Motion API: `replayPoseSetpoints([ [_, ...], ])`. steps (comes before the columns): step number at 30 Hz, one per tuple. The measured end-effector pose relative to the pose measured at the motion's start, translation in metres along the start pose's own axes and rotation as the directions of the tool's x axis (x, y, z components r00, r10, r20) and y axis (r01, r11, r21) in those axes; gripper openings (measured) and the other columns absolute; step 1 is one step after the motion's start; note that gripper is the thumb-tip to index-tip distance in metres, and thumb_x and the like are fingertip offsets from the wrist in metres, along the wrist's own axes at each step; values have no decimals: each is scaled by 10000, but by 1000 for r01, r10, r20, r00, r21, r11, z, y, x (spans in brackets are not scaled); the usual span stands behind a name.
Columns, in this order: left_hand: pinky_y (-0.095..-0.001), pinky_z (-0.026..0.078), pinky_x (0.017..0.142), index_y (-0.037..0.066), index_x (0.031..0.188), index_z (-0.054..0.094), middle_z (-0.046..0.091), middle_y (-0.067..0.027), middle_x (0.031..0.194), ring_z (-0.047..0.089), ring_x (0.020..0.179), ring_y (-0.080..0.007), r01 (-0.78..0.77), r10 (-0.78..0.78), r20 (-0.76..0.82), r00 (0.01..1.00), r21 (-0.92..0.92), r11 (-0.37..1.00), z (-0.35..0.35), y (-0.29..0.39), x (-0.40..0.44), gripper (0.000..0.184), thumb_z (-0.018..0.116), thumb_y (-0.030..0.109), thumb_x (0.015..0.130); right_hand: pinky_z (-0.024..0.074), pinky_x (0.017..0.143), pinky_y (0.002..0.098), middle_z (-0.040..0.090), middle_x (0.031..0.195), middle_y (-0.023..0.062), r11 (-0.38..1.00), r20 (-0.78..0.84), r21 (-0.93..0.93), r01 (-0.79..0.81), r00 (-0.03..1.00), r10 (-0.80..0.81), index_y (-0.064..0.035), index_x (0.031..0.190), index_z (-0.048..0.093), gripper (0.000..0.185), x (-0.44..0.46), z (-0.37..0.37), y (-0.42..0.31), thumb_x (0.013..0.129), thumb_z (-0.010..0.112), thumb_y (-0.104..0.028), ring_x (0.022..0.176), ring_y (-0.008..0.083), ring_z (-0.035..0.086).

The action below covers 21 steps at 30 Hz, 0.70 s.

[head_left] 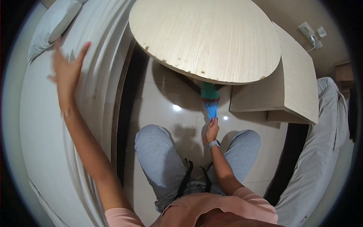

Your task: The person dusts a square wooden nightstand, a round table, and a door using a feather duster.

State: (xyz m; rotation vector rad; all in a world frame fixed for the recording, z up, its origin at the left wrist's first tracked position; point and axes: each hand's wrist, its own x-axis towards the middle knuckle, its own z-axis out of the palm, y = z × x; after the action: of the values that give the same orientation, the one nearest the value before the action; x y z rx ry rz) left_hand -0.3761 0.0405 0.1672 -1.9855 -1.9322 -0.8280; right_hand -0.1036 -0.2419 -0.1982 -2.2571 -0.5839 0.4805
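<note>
My right hand point(212, 130) grips a small hand broom point(211, 108) by its blue end, low over the tiled floor between my knees. Past a reddish band, the broom's green bristles point(208, 90) reach under the edge of the round wooden table point(204, 41), where their far end is hidden. Over the white bed point(41, 113) on the left, my left hand point(68, 68) is raised with its fingers spread and nothing in them. It is slightly blurred, and I cannot tell whether it touches the sheet.
A pale wooden cabinet point(272, 87) stands right of the table. Behind it, a plug sits in a wall socket point(310, 36). A pillow point(56, 26) lies on the left bed. Another white-covered bed or cushion point(314, 162) borders the right side. Glossy tiles point(162, 102) cover the floor.
</note>
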Motion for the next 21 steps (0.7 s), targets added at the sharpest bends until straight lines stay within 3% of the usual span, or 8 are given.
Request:
replayPoseSetpoints([
  [2, -659, 98, 918, 147, 1327, 252, 254, -217, 1339, 205, 1257, -363, -39, -29, 284, 958, 232, 972, 50, -24, 9, 1065, 565, 744, 502, 394, 546, 466, 554, 676, 243, 999, 0, -42, -23, 1000, 23, -30, 895, 441, 179, 1, 19, 15, 883, 377, -197, 681, 424, 549],
  [8, -608, 180, 936, 135, 1314, 288, 278, -222, 1325, 243, 1236, -382, -73, 30, 204, 979, 206, 976, 70, -16, 18, 1060, 561, 745, 492, 414, 622, 483, 567, 789, 266, 988, 94, 79, -133, 988, 125, -42, 946, 429, 254, -9, 99, 48, 890, 344, -276, 761, 449, 538],
  [11, -586, 204, 940, 115, 1309, 297, 293, -225, 1317, 259, 1226, -389, -108, 74, 141, 987, 253, 962, 83, -13, 10, 1017, 546, 726, 535, 421, 661, 480, 566, 814, 275, 993, 290, -43, -114, 949, 122, -40, 984, 423, 259, -5, 117, 11, 891, 340, -267, 789, 454, 534],
  [14, -569, 249, 927, 101, 1305, 299, 311, -215, 1310, 295, 1210, -378, -139, 127, 56, 990, 312, 940, 91, -11, 2, 998, 515, 738, 568, 427, 684, 471, 568, 843, 274, 988, 245, -66, -142, 957, 153, -30, 1005, 418, 255, 6, 121, -34, 878, 346, -238, 796, 451, 538],
  [18, -557, 260, 928, 75, 1282, 338, 359, -248, 1265, 337, 1177, -401, -190, 193, 19, 981, 296, 936, 95, -10, -3, 990, 489, 753, 575, 424, 691, 463, 566, 873, 269, 999, 283, -40, 33, 959, -21, -9, 1033, 410, 281, 43, 169, -14, 842, 377, -213, 828, 438, 541],
  [19, -556, 293, 892, 66, 1260, 369, 415, -256, 1209, 390, 1122, -426, -230, 260, -62, 964, 298, 926, 95, -9, -4, 919, 458, 729, 629, 421, 700, 460, 563, 888, 271, 998, 362, -31, 47, 932, -33, -4, 1043, 409, 296, 52, 166, -23, 834, 386, -213, 848, 434, 538],
  [20, -530, 278, 917, 40, 1232, 389, 396, -251, 1225, 367, 1140, -406, -156, 174, -36, 984, 290, 944, 95, -5, -9, 829, 526, 605, 640, 419, 709, 457, 559, 903, 272, 998, 438, -23, 59, 898, -43, 0, 1052, 408, 312, 60, 166, -32, 825, 396, -214, 868, 431, 535],
  [21, -504, 262, 942, 13, 1203, 409, 378, -245, 1241, 345, 1159, -386, -80, 86, -10, 996, 284, 956, 78, 16, -18, 747, 594, 481, 650, 413, 616, 430, 554, 816, 233, 999, 417, -24, 42, 909, -29, -14, 1022, 420, 291, 67, 177, -31, 833, 384, -233, 742, 375, 534],
])
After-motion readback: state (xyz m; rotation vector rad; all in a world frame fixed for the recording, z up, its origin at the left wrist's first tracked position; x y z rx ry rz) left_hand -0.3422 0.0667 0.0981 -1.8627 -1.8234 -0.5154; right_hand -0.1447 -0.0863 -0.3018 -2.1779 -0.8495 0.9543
